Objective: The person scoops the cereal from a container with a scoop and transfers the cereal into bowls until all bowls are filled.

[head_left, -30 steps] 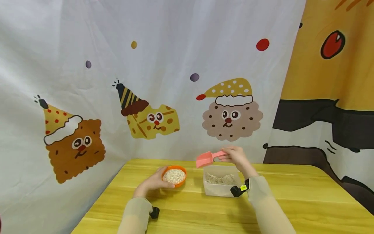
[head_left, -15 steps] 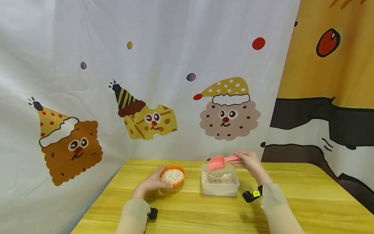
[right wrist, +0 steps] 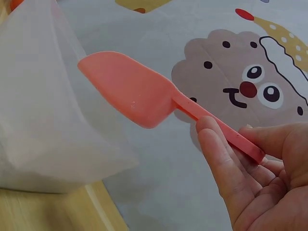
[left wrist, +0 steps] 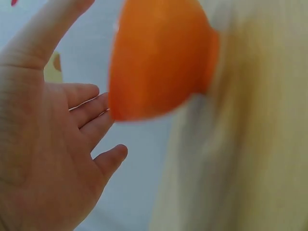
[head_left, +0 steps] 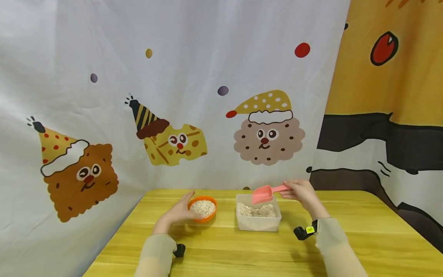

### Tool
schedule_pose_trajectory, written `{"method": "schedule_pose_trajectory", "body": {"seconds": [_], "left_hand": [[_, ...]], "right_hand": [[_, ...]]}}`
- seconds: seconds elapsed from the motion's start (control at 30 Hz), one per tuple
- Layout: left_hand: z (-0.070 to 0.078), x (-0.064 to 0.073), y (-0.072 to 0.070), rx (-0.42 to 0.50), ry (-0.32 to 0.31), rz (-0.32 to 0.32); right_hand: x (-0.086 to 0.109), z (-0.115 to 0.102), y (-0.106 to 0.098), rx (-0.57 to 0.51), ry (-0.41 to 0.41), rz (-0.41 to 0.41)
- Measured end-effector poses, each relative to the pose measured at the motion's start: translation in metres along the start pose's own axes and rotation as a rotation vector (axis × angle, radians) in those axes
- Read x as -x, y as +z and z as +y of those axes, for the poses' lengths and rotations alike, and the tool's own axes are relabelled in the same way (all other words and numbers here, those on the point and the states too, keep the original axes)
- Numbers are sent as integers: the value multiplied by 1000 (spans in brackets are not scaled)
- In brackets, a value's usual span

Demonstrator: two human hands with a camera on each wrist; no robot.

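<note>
An orange bowl [head_left: 209, 219] full of pale flakes, which look like oats, stands on the table. Beside it on the left is my left hand [head_left: 177, 212], thumb and fingers spread. In the left wrist view the left hand [left wrist: 57, 139] has its fingertips close to the bowl [left wrist: 159, 57]; whether they touch is unclear. My right hand [head_left: 303, 195] pinches the handle of a pink scoop [head_left: 263, 194] over a translucent tub [head_left: 258, 224] holding more flakes. The right wrist view shows the underside of the scoop [right wrist: 132, 89], gripped at its handle's end by the right hand [right wrist: 260, 183].
The wooden table [head_left: 221, 254] carries the bowl and the tub, with a gap between them. Behind it hangs a pale curtain [head_left: 194, 57] printed with cartoon snacks. Each wrist wears a small black camera.
My right hand has carried the scoop rightward, from left of the tub to above it. The left hand has loosened from the bowl, its fingers spreading. The head view has shifted slightly.
</note>
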State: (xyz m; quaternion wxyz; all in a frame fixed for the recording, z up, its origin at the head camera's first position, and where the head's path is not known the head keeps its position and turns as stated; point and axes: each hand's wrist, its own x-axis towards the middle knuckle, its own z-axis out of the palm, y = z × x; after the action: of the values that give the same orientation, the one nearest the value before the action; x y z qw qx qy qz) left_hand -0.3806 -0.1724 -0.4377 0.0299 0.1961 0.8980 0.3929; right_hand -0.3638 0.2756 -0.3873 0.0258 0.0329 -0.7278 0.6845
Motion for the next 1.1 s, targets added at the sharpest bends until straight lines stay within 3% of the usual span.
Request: {"method": "schedule_pose_trajectory", "body": {"seconds": [0.27, 0.4, 0.6, 0.87, 1.1], "left_hand": [[40, -12, 8, -38, 109, -41], [61, -20, 23, -64, 171, -75], [85, -30, 51, -55, 193, -108], [98, -42, 83, 23, 188, -132], [94, -47, 98, 15, 173, -128]], "right_hand": [[0, -7, -3, 17, 17, -3], [0, -10, -2, 37, 30, -3], [-2, -13, -4, 99, 34, -19], [-4, -17, -7, 158, 25, -28], [-7, -23, -7, 216, 19, -81]]}}
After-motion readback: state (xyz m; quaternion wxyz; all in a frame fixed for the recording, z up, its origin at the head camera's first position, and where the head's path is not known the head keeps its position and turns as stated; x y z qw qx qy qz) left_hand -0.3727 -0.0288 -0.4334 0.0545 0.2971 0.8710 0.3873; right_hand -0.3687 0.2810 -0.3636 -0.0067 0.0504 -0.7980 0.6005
